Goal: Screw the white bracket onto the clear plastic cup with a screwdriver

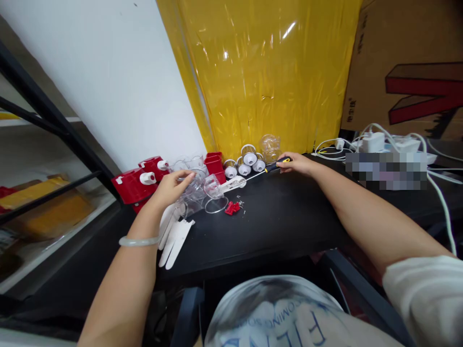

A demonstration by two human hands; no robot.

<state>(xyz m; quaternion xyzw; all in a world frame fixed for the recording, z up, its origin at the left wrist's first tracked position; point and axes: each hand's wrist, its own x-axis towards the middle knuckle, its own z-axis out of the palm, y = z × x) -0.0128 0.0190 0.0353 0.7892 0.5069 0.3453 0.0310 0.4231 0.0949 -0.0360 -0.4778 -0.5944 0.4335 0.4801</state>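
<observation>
My left hand (171,187) is closed over a clear plastic housing (197,190) at the left end of the black table (289,217). My right hand (296,164) grips the black-and-yellow handle of a screwdriver (269,168), whose shaft points left toward a white part (233,183) beside the clear housing. A small red piece (232,208) and tiny screws (240,203) lie just in front. A clear ring (216,206) rests next to them.
Red plastic parts (135,183) and a red box (214,164) sit at the back left. Several clear-and-white round parts (249,161) stand by the yellow sheet (260,72). White gloves (175,236) lie at the table's left edge. White cables and chargers (376,142) fill the back right.
</observation>
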